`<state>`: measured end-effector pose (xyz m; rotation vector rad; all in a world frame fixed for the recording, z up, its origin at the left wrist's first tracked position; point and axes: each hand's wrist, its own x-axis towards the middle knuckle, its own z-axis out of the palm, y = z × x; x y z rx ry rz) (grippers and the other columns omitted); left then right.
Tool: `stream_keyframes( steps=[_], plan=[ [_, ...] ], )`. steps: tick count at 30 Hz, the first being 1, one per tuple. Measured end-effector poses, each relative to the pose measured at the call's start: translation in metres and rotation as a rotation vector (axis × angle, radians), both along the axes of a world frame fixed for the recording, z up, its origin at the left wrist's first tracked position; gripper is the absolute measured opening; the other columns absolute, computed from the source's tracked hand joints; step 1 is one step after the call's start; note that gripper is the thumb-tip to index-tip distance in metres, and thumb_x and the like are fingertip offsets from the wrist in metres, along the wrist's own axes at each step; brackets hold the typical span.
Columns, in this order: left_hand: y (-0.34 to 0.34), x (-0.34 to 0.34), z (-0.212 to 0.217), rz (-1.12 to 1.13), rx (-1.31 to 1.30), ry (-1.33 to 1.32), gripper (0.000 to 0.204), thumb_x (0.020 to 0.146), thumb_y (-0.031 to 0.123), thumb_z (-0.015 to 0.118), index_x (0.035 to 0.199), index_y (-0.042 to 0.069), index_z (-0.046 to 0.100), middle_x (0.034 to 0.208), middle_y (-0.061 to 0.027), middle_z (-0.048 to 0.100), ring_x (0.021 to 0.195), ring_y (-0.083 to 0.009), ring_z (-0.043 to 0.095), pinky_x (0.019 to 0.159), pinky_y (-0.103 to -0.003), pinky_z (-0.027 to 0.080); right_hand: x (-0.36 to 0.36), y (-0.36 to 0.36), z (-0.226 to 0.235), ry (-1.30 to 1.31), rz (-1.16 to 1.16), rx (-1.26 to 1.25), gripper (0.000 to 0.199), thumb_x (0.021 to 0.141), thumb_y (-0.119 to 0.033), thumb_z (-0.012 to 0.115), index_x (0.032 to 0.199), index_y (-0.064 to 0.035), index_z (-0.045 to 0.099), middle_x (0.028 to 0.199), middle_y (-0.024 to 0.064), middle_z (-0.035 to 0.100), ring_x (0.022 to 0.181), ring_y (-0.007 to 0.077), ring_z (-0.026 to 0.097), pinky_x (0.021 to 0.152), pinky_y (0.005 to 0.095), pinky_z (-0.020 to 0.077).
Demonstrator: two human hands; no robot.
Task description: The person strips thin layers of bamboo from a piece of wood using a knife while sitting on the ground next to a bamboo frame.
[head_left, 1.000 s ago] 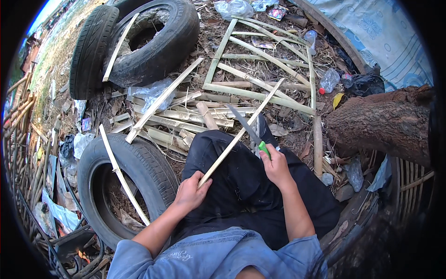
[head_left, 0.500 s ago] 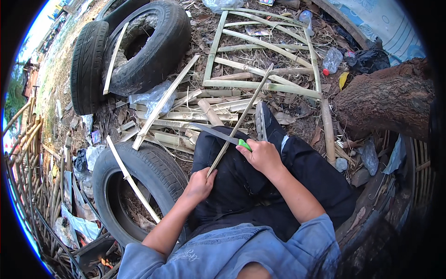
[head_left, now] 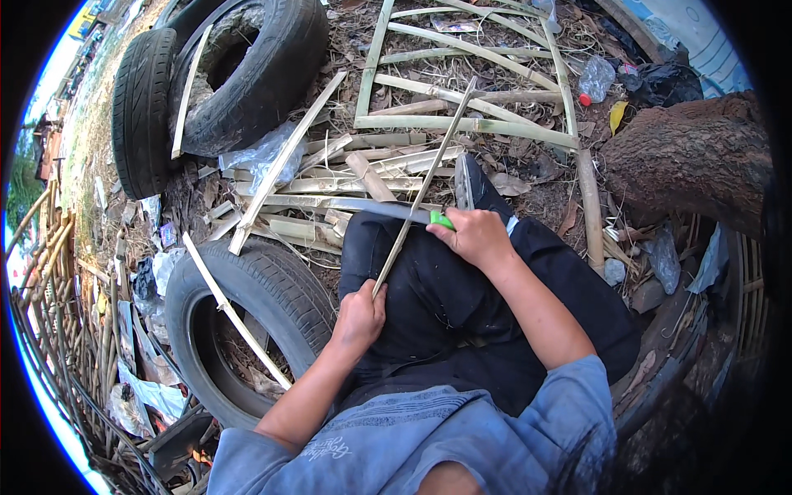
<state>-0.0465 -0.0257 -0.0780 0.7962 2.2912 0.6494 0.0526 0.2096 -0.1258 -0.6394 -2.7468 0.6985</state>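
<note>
- Sprawling across the right of the view, a thick rough brown tree trunk (head_left: pixel 689 157) lies on the littered ground, well apart from both hands.
- Two worn black rubber tyres (head_left: pixel 223 82) lean together at the upper left, with a pale bamboo slat propped against them.
- A third black tyre (head_left: pixel 256 289) lies flat just beside the person's left knee, a long split bamboo strip (head_left: pixel 235 318) resting across its opening, seemingly set there within reach.
- A ladder-like frame of pale green bamboo poles (head_left: pixel 470 124) lies flat on the ground ahead of the knees.
- A loose heap of short split bamboo offcuts (head_left: pixel 330 186) sits between the frame and the lap, likely waste from the cutting.
- A long thin pale bamboo stick (head_left: pixel 421 190) runs diagonally from the lap up toward the frame, crossing the blade; this slant appears to let the edge shave along its length.
- A long grey steel knife with a green handle (head_left: pixel 388 208) lies almost level across the knees, its blade pointing to the person's left and meeting the stick.
- The right hand (head_left: pixel 474 238) has its fingers wrapped tight round the green handle, holding the blade steady over the dark trousers.
- The left hand (head_left: pixel 359 318) is curled closed round the near end of the stick, close to the body, which probably keeps it braced against the edge.
</note>
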Motion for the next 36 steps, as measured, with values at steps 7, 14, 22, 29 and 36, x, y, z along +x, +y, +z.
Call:
stream_keyframes(
  steps=[7,14,22,29,36],
  plan=[
    [-0.007,-0.001,-0.007,-0.127,-0.034,0.146,0.019,0.094,0.016,0.054,0.084,-0.001,0.050,0.066,-0.0297,0.058,0.068,-0.0491,0.059,0.060,-0.057,0.045,0.016,0.133,0.025,-0.253,-0.514,0.089,0.061,0.095,-0.056,0.043,0.080,-0.0027,0.067,0.071,0.0230,0.065,0.072,0.0416,0.065,0.064,0.0514,0.0515],
    [-0.005,-0.005,-0.007,-0.050,0.053,-0.002,0.019,0.094,0.015,0.054,0.084,-0.001,0.050,0.067,-0.0304,0.056,0.070,-0.0498,0.057,0.060,-0.056,0.042,-0.003,0.105,0.041,0.012,-0.481,-0.227,0.060,0.096,-0.053,0.045,0.081,0.0020,0.064,0.070,0.0261,0.061,0.075,0.0451,0.063,0.066,0.0490,0.0484],
    [-0.001,-0.008,-0.003,-0.015,0.050,-0.067,0.020,0.093,0.013,0.055,0.081,-0.002,0.050,0.067,-0.0296,0.053,0.071,-0.0498,0.055,0.057,-0.050,0.042,-0.009,0.078,0.066,0.019,-0.150,-0.316,0.047,0.095,-0.045,0.053,0.089,0.0007,0.062,0.063,0.0217,0.059,0.070,0.0428,0.062,0.062,0.0423,0.0474],
    [0.000,-0.010,-0.006,-0.049,0.046,-0.056,0.020,0.093,0.013,0.055,0.081,-0.002,0.051,0.068,-0.0297,0.053,0.071,-0.0490,0.055,0.056,-0.048,0.042,-0.004,0.108,0.067,0.217,-0.216,-0.555,0.033,0.099,-0.028,0.050,0.092,0.0041,0.057,0.063,0.0160,0.053,0.057,0.0219,0.046,0.056,0.0374,0.0402],
    [0.001,-0.011,-0.007,-0.006,0.036,-0.084,0.021,0.094,0.014,0.055,0.081,-0.003,0.053,0.064,-0.0283,0.050,0.064,-0.0480,0.050,0.054,-0.044,0.041,-0.005,0.064,0.040,-0.036,-0.103,-0.596,0.037,0.099,-0.027,0.047,0.083,0.0050,0.056,0.067,0.0277,0.055,0.066,0.0455,0.056,0.060,0.0458,0.0435]
  ],
)
